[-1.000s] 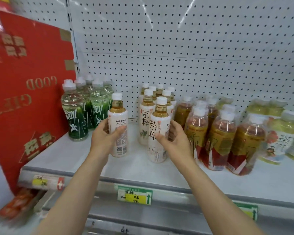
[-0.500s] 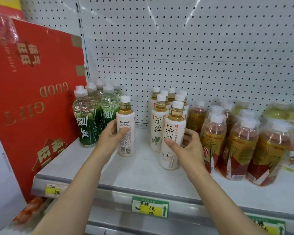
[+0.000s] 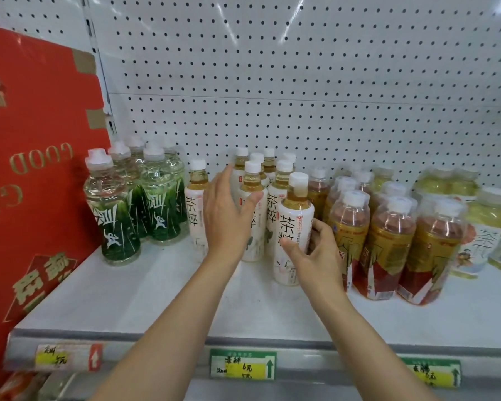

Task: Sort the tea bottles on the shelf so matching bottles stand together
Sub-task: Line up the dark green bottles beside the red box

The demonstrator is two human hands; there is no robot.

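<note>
Left hand [image 3: 229, 215]: fingers spread, holding nothing, in front of the white-label tea bottles [image 3: 281, 206].
Right hand [image 3: 315, 253]: grips a matching white-label bottle [image 3: 294, 227], likely to join that group.

White pegboard wall [image 3: 301, 68] behind, dotted with rows of small dark holes, streaked with glare toward 12 and 1 o'clock. A seam running across it at mid height, and an upright slotted post [image 3: 94, 53] at 11 o'clock. Below, a pale shelf board [image 3: 162, 290] with a grey metal front rail [image 3: 330, 354] at 6 o'clock. Red cardboard panel [image 3: 35, 169] with gold lettering leaning at 9 o'clock. Bright, even light.
</note>
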